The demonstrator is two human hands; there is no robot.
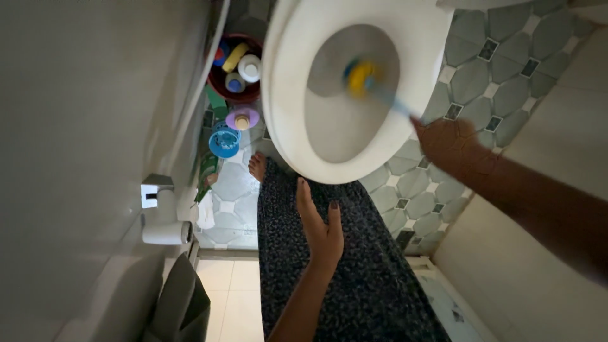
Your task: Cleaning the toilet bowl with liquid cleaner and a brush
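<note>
Over the toilet bowl our right hand clenches the brush by its handle, reaching the bottom; left hand hangs released, balancing us.

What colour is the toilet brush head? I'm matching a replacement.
Yellow with blue, blurred, on the toilet brush in the head view.

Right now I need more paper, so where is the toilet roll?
In the head view the toilet roll hangs on a holder on the wall at the left edge, beyond the open left hand and below the red bucket of bottles.
</note>
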